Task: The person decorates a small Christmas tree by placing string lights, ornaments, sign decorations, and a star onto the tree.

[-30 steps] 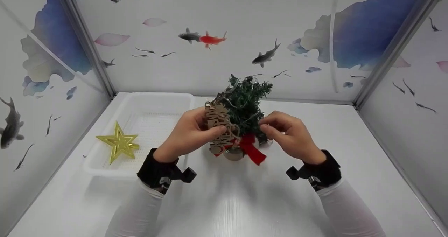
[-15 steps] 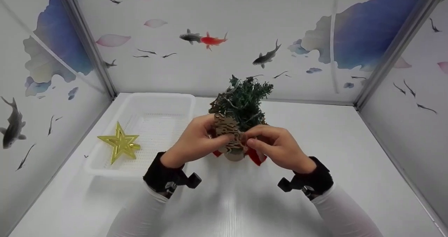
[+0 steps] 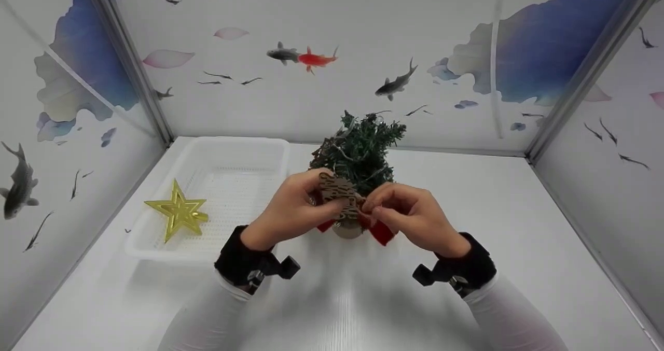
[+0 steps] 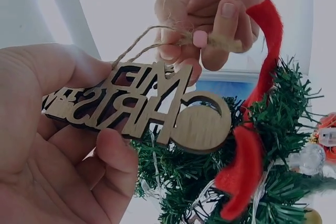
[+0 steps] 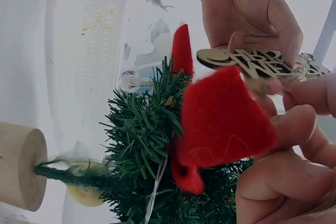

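Note:
A flat wooden ornament (image 4: 202, 127) with cut-out "Merry Christmas" letters is pinched between the thumb and fingers of my left hand (image 3: 298, 208). From its edge runs a loop of twine with a pink bead (image 4: 200, 39). My right hand (image 3: 412, 213) has its thumb and fingertips at that twine beside the bead, pinching it. Both hands are in front of a small green Christmas tree (image 3: 365, 146) on a round wooden base (image 5: 21, 166). A red felt bow (image 5: 226, 119) hangs on the tree, close by the right fingers. In the head view the hands partly hide the bow.
To the left on the white table stands a white plastic basket (image 3: 238, 140), with a gold star (image 3: 179, 211) lying across its front left part. Printed white panels enclose the table. String-light wire and clear bulbs (image 5: 131, 81) are on the tree's branches.
My right hand has moved left and down from the tree's right side to the ornament's twine. The left hand has shifted slightly right and down with the ornament, which has turned a little.

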Available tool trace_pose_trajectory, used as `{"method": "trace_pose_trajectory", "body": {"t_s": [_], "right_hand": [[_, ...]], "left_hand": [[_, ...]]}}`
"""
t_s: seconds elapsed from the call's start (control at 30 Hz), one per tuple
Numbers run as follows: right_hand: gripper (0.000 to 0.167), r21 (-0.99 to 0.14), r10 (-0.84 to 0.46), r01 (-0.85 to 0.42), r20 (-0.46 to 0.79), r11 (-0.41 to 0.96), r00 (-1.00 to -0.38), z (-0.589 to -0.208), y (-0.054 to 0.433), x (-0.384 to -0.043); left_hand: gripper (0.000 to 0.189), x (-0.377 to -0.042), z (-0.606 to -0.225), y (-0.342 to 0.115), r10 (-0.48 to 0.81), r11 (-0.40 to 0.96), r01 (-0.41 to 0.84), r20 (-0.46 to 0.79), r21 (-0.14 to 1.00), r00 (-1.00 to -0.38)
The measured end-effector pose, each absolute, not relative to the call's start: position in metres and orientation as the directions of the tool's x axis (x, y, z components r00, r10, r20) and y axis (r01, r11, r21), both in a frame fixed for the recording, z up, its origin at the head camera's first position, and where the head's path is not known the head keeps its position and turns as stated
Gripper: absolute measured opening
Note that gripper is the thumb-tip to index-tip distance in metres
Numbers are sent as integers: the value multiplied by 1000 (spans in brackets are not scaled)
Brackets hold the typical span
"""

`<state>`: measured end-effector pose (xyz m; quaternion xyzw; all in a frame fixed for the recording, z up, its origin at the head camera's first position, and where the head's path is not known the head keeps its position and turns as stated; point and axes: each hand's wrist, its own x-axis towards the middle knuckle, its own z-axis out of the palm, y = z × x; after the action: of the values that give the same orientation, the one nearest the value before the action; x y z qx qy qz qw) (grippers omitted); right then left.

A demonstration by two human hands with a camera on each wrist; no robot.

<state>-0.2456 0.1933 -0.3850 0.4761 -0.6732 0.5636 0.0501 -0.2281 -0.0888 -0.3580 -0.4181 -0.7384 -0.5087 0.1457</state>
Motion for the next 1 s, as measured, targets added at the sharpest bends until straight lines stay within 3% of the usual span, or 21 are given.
{"method": "trace_pose_trajectory", "body": {"t_s": [0.27, 0.4, 0.57, 0.7, 0.87, 1.0], "right_hand": [[9, -826, -592, -509, 541, -242, -597, -381, 198, -248], [10, -833, -569, -484, 542, -267, -619, -380, 201, -250], [10, -774, -528, -583, 613, -248, -588, -378, 208, -252], [20, -694, -491, -707, 668, -139, -559, -377, 208, -249], [27, -512, -448, -859, 763, 19, -465, -378, 202, -250], [27, -406, -432, -911, 811, 67, -394, -379, 198, -253]], "left_hand": [[21, -232, -361, -90, 467, 241, 848, 710, 471, -527], [21, -232, -361, -89, 467, 257, 856, 717, 449, -517], [15, -232, -361, -86, 455, 230, 848, 717, 478, -528], [12, -232, -361, -85, 456, 201, 845, 716, 495, -528], [15, -230, -362, -84, 460, 172, 827, 699, 535, -548], [26, -229, -362, -83, 464, 167, 802, 672, 574, -577]]}}
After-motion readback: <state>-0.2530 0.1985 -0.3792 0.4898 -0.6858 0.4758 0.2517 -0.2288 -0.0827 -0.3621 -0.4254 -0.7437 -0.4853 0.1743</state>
